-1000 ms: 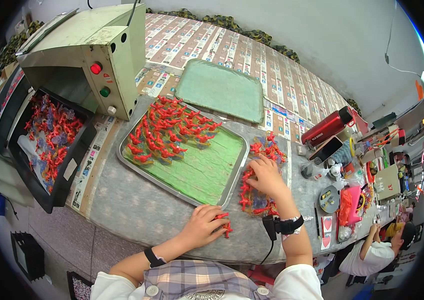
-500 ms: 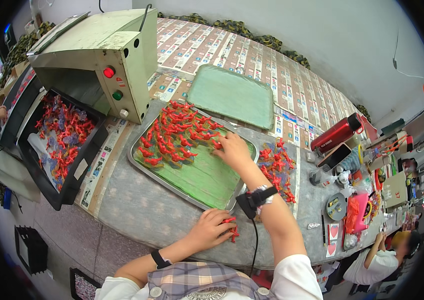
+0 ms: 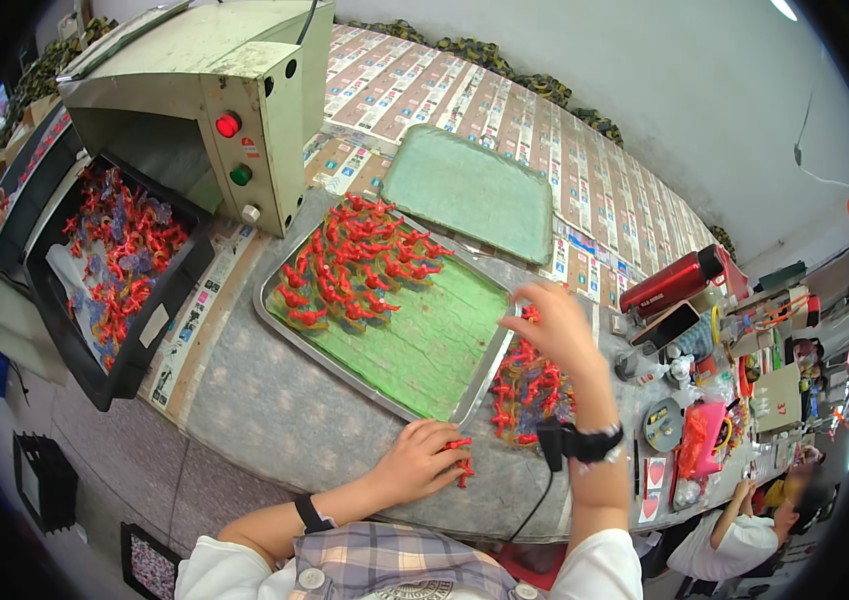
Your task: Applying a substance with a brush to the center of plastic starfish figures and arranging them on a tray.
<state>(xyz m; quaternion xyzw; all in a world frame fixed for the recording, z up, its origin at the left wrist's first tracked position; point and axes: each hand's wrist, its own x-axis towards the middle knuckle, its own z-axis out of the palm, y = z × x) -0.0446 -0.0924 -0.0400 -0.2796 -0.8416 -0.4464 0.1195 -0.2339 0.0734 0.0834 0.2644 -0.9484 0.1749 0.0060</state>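
Red toy figures (image 3: 350, 255) with yellowish clear parts stand in rows on the green liner of a metal-rimmed tray (image 3: 360, 395), filling its far left part. Close to the tray's near edge, my left hand (image 3: 417, 465) is closed with small red figures (image 3: 462, 462) at its fingertips, resting on the table. My right hand (image 3: 560, 325) hovers past the tray's right edge, thumb and fingers apart, with nothing visible between them. Below it lies a pile of loose red and purple-blue figures (image 3: 530, 395), partly covered by the hand and forearm.
An empty green tray (image 3: 470, 190) lies behind. At left stand a beige machine (image 3: 275, 140) with red and green buttons and a black bin (image 3: 130, 385) of figures. A red flask (image 3: 670, 283), a phone (image 3: 672, 318) and a pink container (image 3: 702, 435) crowd the right. Another person (image 3: 735, 540) sits far right.
My right hand has left the figures in the tray and moved right, over the loose pile. My left hand stays in place with the red figures. The view has shifted slightly.
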